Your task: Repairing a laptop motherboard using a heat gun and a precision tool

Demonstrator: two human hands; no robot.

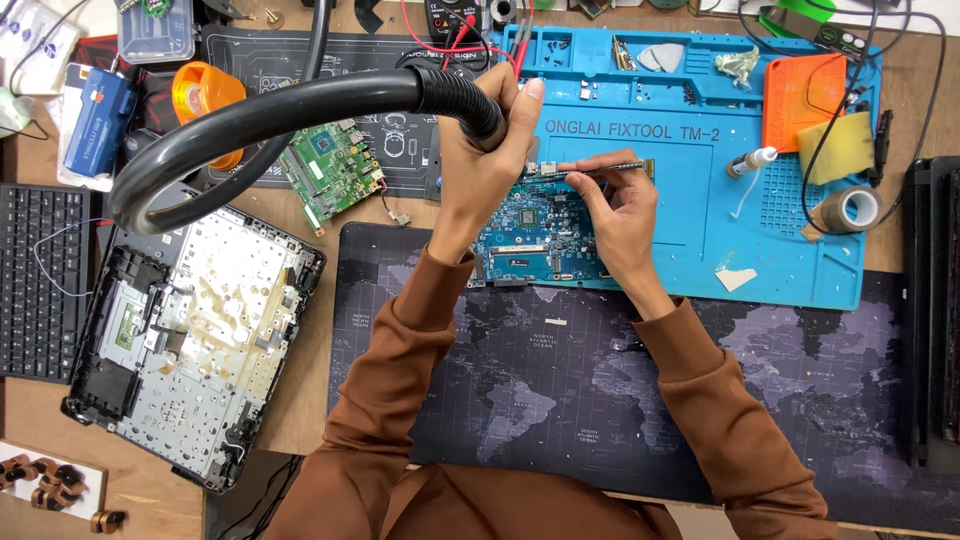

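Observation:
My left hand (482, 160) grips the end of a black corrugated hose (300, 105), holding its mouth just above a blue circuit board (520, 235) on the blue silicone work mat (690, 215). My right hand (618, 215) holds a thin metal tool (600, 168), probably tweezers, lying sideways with its tip near the board's top edge, next to my left fingers. Both brown sleeves reach in from the bottom over a dark world-map desk mat (570, 380).
An opened laptop chassis (190, 340) lies at the left, with a black keyboard (35, 280) beside it. A green circuit board (330, 170) sits behind. An orange pad (800, 95), a yellow sponge (848, 145), a tape roll (850, 208) and a small white bottle (750, 162) are on the mat's right.

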